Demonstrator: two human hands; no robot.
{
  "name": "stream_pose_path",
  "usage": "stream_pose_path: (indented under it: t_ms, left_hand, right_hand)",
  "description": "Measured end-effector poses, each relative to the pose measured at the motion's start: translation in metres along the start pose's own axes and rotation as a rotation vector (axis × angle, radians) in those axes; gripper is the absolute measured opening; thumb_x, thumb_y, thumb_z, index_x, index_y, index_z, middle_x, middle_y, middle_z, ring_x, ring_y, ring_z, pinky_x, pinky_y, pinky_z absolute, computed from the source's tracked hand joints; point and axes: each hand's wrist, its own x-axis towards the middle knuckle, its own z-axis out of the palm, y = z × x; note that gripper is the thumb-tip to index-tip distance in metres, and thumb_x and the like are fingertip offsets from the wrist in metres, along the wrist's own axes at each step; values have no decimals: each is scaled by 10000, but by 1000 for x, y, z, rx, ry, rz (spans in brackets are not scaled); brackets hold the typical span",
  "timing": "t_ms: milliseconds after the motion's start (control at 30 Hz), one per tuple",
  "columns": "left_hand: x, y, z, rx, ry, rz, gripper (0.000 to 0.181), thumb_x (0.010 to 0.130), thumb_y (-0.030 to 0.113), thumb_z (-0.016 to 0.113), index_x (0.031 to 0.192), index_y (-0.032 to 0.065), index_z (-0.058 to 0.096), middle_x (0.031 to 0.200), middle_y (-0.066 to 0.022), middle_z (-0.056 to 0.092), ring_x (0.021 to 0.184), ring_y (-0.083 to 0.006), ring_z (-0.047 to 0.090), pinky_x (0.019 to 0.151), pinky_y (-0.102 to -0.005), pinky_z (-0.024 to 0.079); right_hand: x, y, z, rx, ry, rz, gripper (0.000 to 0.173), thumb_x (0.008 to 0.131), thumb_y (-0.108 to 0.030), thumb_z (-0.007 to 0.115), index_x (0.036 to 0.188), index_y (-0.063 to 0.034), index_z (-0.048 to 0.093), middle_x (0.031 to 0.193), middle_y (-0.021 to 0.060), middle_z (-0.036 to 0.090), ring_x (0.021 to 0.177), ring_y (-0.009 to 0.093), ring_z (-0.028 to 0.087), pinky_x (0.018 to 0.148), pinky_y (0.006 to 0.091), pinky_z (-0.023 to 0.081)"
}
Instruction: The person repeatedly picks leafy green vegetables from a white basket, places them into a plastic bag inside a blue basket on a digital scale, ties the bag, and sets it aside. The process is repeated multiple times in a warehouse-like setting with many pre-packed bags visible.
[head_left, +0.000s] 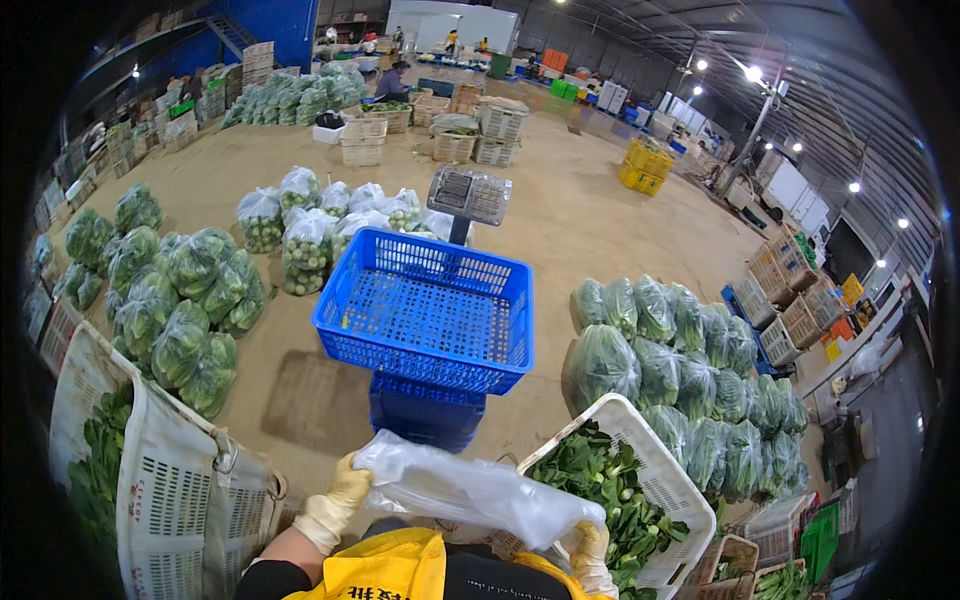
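A clear plastic bag (472, 484) is stretched sideways in front of my body. My left hand (341, 495), in a cream rubber glove, grips its left end. At its right end my right hand (589, 547), gloved alike, grips the plastic. Just beyond the bag, a blue perforated plastic crate (424, 360) with nothing in it rests on a blue support (427, 412). Behind the crate rises a scale display (469, 193) on a post. Beside my right hand stands a white crate (697, 517) of leafy greens (611, 487).
Bagged greens lie in piles at left (180, 300) and right (675, 367). Bags of round pale-green vegetables (307, 244) stand behind the blue crate. A tall white crate (169, 480) is close on my left. Farther off are yellow crates (645, 165) and a seated person (391, 84).
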Motion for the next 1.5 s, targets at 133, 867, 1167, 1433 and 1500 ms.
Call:
stream_pose_path:
  t_ms: [133, 867, 1167, 1433, 1500]
  left_hand:
    - [-7, 15, 28, 254, 90, 99, 444, 698, 49, 507, 1141, 36, 489, 986, -119, 571, 917, -250, 550, 843, -324, 432]
    - [432, 44, -106, 542, 425, 343, 608, 723, 166, 687, 1233, 32, 383, 1122, -183, 496, 1058, -286, 477, 925, -370, 369]
    - [443, 58, -18, 1027, -475, 145, 320, 801, 160, 488, 1099, 62, 550, 1097, -159, 571, 1031, -312, 539, 896, -410, 418]
    - [563, 9, 8, 1260, -314, -41, 526, 846, 351, 511, 1300, 116, 389, 1336, -128, 370, 1194, -320, 400, 946, -461, 393]
    - [572, 22, 0, 1367, -340, -105, 597, 840, 401, 523, 1348, 150, 336, 1395, -118, 295, 1255, -333, 325, 995, -506, 327]
  right_hand:
    - [15, 19, -14, -247, -84, 12, 408, 691, -117, 572, 1074, 21, 551, 945, 100, 607, 868, 225, 586, 760, 321, 482]
    - [418, 8, 288, -1098, -130, -320, 552, 727, -154, 694, 1206, -4, 464, 1066, 157, 576, 949, 240, 556, 834, 327, 436]
    - [413, 117, 380, -1636, -741, -230, 372, 805, -293, 565, 1128, -108, 554, 1043, 169, 592, 1017, 315, 556, 901, 415, 420]
    - [461, 179, 341, -2222, -934, -384, 457, 801, -304, 580, 1228, -174, 480, 1108, 80, 581, 1067, 274, 534, 929, 399, 379]
    - [457, 175, 356, -2341, -1145, -194, 381, 819, -302, 537, 1174, -165, 553, 1101, 83, 598, 1064, 255, 547, 907, 411, 398]
